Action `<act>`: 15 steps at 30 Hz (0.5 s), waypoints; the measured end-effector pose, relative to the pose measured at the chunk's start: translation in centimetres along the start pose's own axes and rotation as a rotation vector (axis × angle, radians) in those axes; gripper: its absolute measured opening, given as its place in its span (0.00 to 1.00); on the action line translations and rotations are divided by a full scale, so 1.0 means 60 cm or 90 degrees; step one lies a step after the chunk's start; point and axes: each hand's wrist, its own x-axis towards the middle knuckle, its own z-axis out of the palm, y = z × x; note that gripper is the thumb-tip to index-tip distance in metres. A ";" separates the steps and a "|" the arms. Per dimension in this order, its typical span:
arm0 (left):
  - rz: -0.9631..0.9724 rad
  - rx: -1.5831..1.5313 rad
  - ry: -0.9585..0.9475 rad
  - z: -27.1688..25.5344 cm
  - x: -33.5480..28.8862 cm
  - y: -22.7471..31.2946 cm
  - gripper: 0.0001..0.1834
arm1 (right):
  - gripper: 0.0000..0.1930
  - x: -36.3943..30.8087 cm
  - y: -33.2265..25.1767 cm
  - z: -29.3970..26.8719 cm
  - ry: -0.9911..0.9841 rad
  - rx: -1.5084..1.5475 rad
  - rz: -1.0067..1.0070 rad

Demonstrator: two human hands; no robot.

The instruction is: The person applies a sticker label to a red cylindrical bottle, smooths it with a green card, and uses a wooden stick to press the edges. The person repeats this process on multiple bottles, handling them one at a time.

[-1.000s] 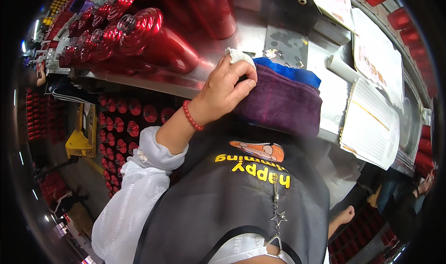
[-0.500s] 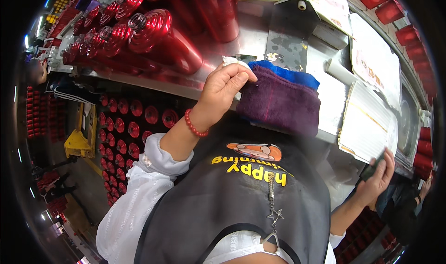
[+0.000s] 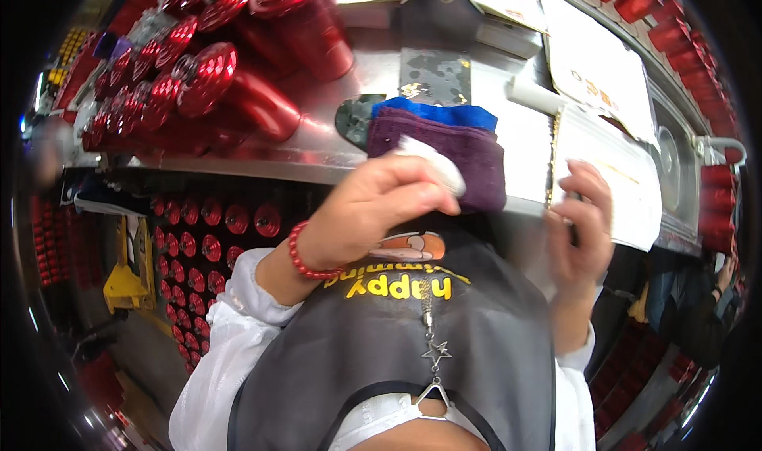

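My left hand (image 3: 377, 209), wearing a red bead bracelet (image 3: 295, 253), is closed on a crumpled white cloth (image 3: 438, 165). Hand and cloth hover over the near left part of a folded purple cloth (image 3: 484, 165), which lies on a blue cloth (image 3: 436, 111) at the counter's front edge. My right hand (image 3: 586, 217) is up beside a stack of white sheets (image 3: 623, 185). Its fingers are loosely bent and apart, smeared by motion, and I see nothing held in them. A dark mottled pad (image 3: 357, 122) lies left of the purple cloth.
Shiny red glass vessels (image 3: 262, 106) crowd the metal counter (image 3: 317, 153) at the left. Behind the cloths stands a dark metal fixture (image 3: 440, 19). More red pieces (image 3: 210, 245) fill racks below left. A yellow pallet jack (image 3: 127, 288) stands on the floor.
My left hand has come nearer and lower, carrying the white cloth across the purple one. My right hand has moved up and left; the dark thing by its fingers no longer shows. The view has shifted.
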 end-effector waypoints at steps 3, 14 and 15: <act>0.281 0.480 0.122 -0.050 0.011 0.000 0.07 | 0.14 -0.117 0.042 -0.145 0.036 -0.174 0.233; 0.326 1.044 -0.059 -0.010 0.065 -0.015 0.31 | 0.18 -0.112 0.053 -0.087 0.002 -0.230 0.240; 0.314 1.040 -0.072 -0.009 0.069 -0.013 0.30 | 0.18 -0.088 0.049 -0.057 -0.019 -0.128 0.276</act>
